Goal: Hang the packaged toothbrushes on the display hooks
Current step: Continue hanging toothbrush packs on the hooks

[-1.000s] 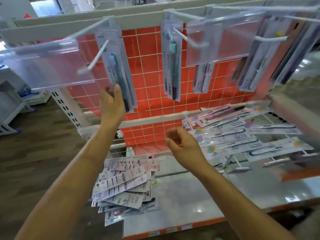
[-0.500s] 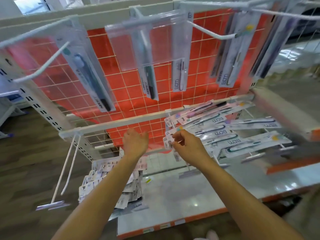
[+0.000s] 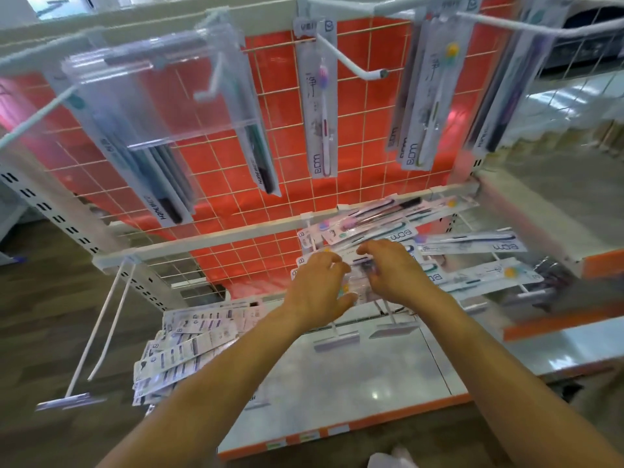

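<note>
Far left – bare white double hook [image 3: 101,332] hangs from the lower rail, sloping down toward the camera, with a label strip at its tip. Just right of it, loose pile of packaged toothbrushes [image 3: 182,346] lies on the left end of the white shelf [image 3: 354,383], printed backs up. Above, upper hooks carry dark-handled packs [image 3: 162,184] behind a clear label holder [image 3: 158,92]; red grid back panel [image 3: 277,106] behind. Further right, one white-handled pack [image 3: 323,106] hangs alone on its hook. Centre, lower rail: left hand [image 3: 317,288] grips a packaged toothbrush [image 3: 358,270], thumb below, fingers curled over its top. Right hand [image 3: 395,268] is just beside, fingers curled down onto the same pack – both hands holding it. The pack sits at the near ends of the lower hooks, over packs already threaded there; blur hides whether its hole is on a hook. Right – lower-hook packs [image 3: 472,244] fan out nearly flat, brush heads toward the hands.
</note>
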The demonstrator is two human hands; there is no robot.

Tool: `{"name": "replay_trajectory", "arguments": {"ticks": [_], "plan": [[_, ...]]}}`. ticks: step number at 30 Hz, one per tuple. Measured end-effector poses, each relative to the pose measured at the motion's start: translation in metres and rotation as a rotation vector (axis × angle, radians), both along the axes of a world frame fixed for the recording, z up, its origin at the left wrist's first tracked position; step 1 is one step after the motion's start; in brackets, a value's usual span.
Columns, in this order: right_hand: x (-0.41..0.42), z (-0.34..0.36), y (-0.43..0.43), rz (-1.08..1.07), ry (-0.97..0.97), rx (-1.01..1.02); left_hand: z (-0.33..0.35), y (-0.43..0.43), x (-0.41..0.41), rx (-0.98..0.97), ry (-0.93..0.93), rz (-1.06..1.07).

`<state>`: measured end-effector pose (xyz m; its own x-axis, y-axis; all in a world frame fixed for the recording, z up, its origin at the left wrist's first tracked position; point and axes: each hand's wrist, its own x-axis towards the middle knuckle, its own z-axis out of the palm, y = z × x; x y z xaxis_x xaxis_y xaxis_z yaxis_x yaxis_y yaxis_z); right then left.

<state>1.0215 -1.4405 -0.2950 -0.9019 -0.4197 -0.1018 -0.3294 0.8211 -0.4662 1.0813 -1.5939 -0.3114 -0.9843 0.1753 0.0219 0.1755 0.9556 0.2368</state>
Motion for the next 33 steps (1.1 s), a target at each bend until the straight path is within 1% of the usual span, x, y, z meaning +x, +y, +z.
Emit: {"name": "replay_trajectory", "arguments": {"ticks": [6, 10, 15, 18, 22, 26, 33], "plan": [[-0.008, 0.000, 0.009, 0.092, 0.035, 0.064, -0.003, 0.021, -0.003, -0.140, 0.058, -0.077], [-0.015, 0.000, 0.012, 0.133, 0.077, 0.103, -0.005, 0.028, -0.003, -0.199, 0.036, -0.098], [-0.022, 0.002, 0.014, 0.207, 0.109, 0.194, -0.003, 0.036, -0.003, -0.229, -0.006, -0.074], [-0.025, 0.002, 0.016, 0.236, 0.146, 0.221, -0.002, 0.039, -0.005, -0.240, -0.015, -0.050], [-0.027, -0.001, 0.017, 0.249, 0.169, 0.200, 0.000, 0.046, -0.005, -0.246, -0.024, -0.014], [-0.030, -0.003, 0.016, 0.260, 0.143, 0.193, 0.003, 0.048, -0.004, -0.204, -0.029, 0.019], [-0.035, 0.000, 0.016, 0.329, 0.181, 0.207, 0.005, 0.050, -0.001, -0.163, -0.033, 0.019]]}}
